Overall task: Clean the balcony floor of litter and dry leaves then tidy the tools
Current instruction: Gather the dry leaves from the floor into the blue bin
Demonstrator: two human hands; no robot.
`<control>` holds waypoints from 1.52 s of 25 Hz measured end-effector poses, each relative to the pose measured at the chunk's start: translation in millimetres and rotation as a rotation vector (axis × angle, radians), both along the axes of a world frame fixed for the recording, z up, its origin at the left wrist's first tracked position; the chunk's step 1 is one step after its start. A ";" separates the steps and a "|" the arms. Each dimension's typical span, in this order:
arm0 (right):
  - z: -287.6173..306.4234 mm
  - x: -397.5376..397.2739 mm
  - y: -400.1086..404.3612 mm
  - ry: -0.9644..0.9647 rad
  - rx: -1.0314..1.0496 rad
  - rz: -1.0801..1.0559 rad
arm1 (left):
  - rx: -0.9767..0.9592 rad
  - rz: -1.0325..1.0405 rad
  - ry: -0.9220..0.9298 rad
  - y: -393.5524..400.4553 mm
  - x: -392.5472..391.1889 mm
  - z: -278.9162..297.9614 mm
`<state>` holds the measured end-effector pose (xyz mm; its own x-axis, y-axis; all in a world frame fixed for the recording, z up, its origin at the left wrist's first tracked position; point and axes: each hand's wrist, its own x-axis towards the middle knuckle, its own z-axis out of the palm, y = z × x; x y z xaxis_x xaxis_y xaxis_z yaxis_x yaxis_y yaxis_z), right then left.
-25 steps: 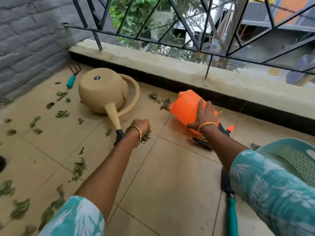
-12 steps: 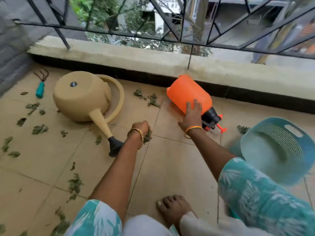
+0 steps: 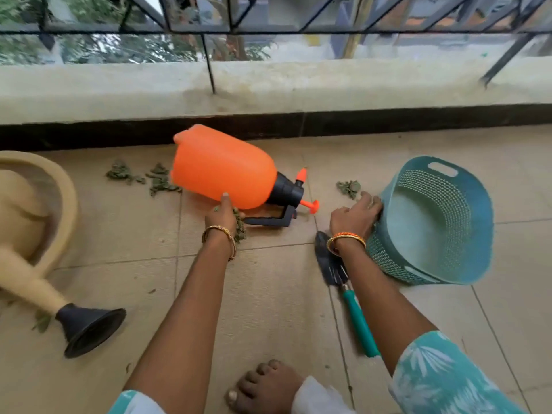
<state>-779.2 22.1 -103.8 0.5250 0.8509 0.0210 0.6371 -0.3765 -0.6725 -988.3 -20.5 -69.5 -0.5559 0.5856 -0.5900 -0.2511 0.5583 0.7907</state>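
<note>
My left hand grips a bunch of dry leaves just in front of the orange sprayer, which lies on its side on the tiles. My right hand holds the near rim of the teal basket, which is tipped on its side with its mouth toward me. A trowel with a teal handle lies under my right forearm. Loose leaf piles sit left of the sprayer and beside the basket.
A beige watering can lies at the left, its black rose pointing toward me. The concrete ledge and metal railing close off the far side. My bare foot is at the bottom edge.
My right hand left the orange sprayer and moved right onto the basket rim. My left hand carried its leaves rightward to the sprayer. The view swung right.
</note>
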 end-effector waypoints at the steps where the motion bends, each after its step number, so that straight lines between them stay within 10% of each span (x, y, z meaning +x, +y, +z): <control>1: 0.2 11.4 -0.3 -0.021 -0.018 -0.021 | 0.008 0.001 -0.015 2.0 6.5 1.0; 11: -19.6 41.2 47.1 -0.361 -0.308 0.663 | -0.034 0.037 0.129 -2.1 47.1 4.1; 17: -25.7 49.6 51.0 -0.563 -0.207 0.585 | -0.092 -0.027 0.040 -13.6 48.5 4.7; 27: 31.3 -15.2 -43.8 0.793 -0.056 0.387 | -0.287 -0.462 -0.369 -35.1 36.5 3.0; 33: 48.7 -38.4 -77.0 0.829 -0.066 0.534 | -0.178 -0.489 -0.464 -41.5 30.6 -1.7; 38: 31.0 -59.2 -89.1 0.396 -0.047 0.741 | -0.129 -0.487 -0.422 -50.6 27.9 -7.6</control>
<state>-838.4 -67.0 -72.8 -0.2088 0.9737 -0.0916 0.4507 0.0127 -0.8926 -960.4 -71.1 -77.1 0.0496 0.6220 -0.7815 -0.2192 0.7701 0.5990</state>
